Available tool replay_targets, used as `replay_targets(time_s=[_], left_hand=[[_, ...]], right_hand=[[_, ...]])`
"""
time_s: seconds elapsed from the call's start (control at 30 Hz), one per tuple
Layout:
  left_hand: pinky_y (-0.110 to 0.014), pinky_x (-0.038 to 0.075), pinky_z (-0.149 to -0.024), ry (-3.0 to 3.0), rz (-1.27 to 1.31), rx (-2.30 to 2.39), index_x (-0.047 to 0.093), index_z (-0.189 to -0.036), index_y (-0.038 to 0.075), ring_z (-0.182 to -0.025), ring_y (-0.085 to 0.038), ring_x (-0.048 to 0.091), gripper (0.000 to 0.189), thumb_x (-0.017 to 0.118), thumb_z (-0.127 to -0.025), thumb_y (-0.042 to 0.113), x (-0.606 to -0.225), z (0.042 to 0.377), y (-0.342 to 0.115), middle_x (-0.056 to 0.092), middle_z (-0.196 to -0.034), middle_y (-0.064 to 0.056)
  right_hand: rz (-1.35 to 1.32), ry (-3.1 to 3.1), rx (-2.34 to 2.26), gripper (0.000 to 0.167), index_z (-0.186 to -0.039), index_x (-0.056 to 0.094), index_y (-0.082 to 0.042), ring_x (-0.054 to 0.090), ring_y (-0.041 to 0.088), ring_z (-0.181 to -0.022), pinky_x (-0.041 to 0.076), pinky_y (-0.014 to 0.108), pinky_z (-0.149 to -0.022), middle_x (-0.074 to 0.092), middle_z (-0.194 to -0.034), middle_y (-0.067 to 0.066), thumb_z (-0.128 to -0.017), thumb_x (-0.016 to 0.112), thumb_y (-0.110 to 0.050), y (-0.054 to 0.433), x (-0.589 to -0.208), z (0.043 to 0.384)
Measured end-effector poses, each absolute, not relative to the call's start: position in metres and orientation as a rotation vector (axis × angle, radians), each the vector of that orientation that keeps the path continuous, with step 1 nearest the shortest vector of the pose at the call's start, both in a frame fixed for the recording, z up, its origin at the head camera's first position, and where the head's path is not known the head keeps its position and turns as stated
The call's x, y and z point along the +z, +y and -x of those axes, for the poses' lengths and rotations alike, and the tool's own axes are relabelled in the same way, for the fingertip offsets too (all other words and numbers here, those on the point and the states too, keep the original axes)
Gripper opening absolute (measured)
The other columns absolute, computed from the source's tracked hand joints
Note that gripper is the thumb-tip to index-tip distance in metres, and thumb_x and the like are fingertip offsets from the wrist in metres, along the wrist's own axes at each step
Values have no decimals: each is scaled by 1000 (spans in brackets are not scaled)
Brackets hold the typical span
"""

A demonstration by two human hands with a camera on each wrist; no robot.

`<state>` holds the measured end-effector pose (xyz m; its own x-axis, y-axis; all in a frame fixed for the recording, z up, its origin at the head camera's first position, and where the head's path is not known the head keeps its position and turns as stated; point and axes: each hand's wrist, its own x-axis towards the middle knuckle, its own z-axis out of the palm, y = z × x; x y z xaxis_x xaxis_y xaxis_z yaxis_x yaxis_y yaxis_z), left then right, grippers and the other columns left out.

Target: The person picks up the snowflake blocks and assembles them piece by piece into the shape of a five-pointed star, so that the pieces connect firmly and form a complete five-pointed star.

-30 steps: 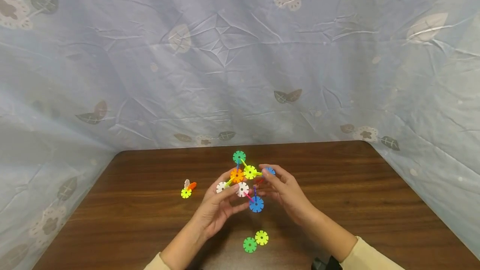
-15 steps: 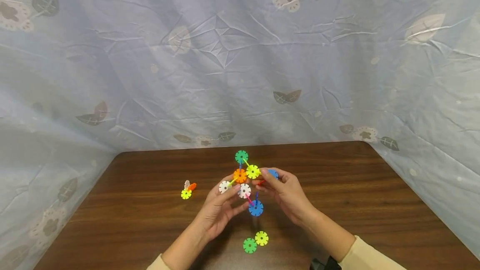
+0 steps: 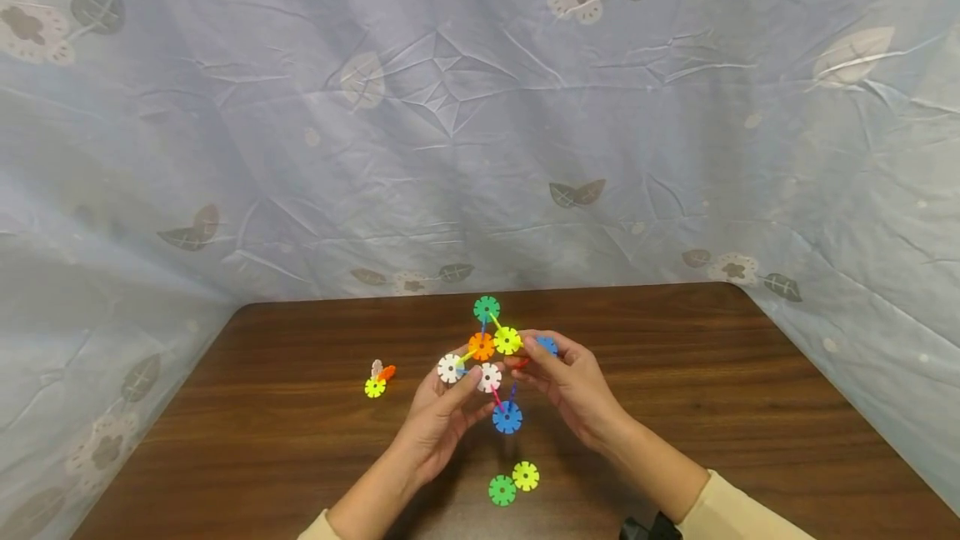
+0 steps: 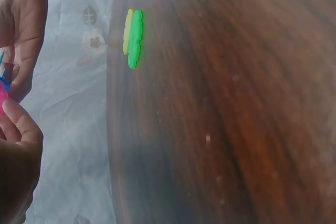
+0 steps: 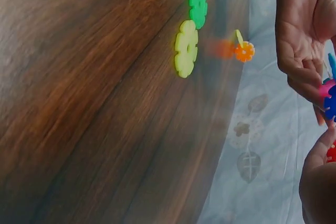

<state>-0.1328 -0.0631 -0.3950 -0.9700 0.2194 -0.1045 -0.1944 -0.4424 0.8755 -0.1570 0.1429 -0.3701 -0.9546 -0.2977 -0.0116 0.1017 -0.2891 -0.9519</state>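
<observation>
A linked model of notched plastic discs is held up between both hands in the head view. It has a teal disc (image 3: 487,308) at the top, then a yellow disc (image 3: 507,341), an orange disc (image 3: 482,347) and two white discs (image 3: 451,368). A blue disc (image 3: 507,417) hangs lowest. My left hand (image 3: 435,432) pinches the model, thumb against the right-hand white disc. My right hand (image 3: 576,394) grips its right side, thumb near the yellow disc, beside another blue disc (image 3: 547,346) and a red disc (image 3: 519,363). Fingers partly cover these joints.
On the brown wooden table (image 3: 247,440), a loose green disc (image 3: 502,490) and a yellow-green disc (image 3: 526,476) lie near the front. A small joined cluster with a yellow disc (image 3: 375,387) lies to the left. A patterned cloth (image 3: 465,148) surrounds the table.
The upper part of the model has shifted slightly right, while its lowest blue disc has moved slightly down and left. My right thumb has come nearer the yellow disc. The loose discs stay put.
</observation>
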Motion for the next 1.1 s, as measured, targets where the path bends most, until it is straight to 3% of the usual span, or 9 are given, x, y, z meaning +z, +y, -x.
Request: replay_targets(time_s=[0.1, 0.23, 0.33, 0.5, 0.63, 0.87, 1.1], left_hand=[[-36, 60, -92, 1503, -59, 2477, 35, -151, 5, -104, -10, 71, 55, 62, -106, 22, -395, 132, -63, 74, -113, 9], [-54, 60, -101, 1405, -83, 2487, 38, -144, 8, -111, -15, 73, 46, 56, -109, 31, -396, 131, -63, 77, -118, 5], [-59, 57, -102, 1360, -78, 2492, 40, -141, 9, -114, -18, 72, 45, 53, -110, 37, -396, 131, -63, 77, -123, 2], [-54, 61, -98, 1372, -39, 2490, 40, -134, 11, -111, -21, 74, 44, 53, -109, 44, -395, 130, -63, 76, -127, -4], [-57, 60, -97, 1363, -37, 2463, 38, -130, 15, -111, -24, 75, 41, 50, -109, 48, -395, 129, -63, 76, -128, -5], [-58, 61, -94, 1404, -68, 2386, 32, -129, 19, -105, -25, 75, 45, 45, -108, 56, -397, 126, -63, 75, -124, -4], [-50, 64, -91, 1419, -72, 2368, 32, -130, 19, -103, -24, 75, 41, 46, -110, 52, -397, 127, -64, 72, -124, -7]], right_hand=[[277, 1781, -2273, 35, -137, 59, -4, 76, 13, -105, 60, 32, -103, 78, -105, -3, -108, 59, -24, 144, -371, 157], [307, 1865, -2204, 41, -143, 56, -6, 75, 16, -108, 53, 47, -113, 78, -111, -4, -108, 59, -28, 143, -374, 157], [308, 1886, -2186, 42, -143, 56, -8, 75, 18, -106, 53, 53, -111, 78, -112, -3, -108, 60, -29, 143, -374, 157], [287, 1910, -2193, 41, -142, 58, -6, 75, 17, -105, 61, 39, -99, 76, -110, -3, -107, 62, -28, 142, -374, 157], [270, 1928, -2191, 40, -141, 59, -7, 75, 15, -104, 62, 32, -95, 74, -111, -1, -107, 61, -28, 142, -374, 156], [258, 1958, -2165, 41, -141, 58, -5, 76, 18, -101, 62, 33, -96, 74, -108, -3, -108, 59, -29, 144, -375, 157], [265, 1999, -2118, 44, -141, 57, -1, 75, 17, -97, 62, 35, -96, 75, -111, 1, -108, 60, -29, 146, -376, 156]])
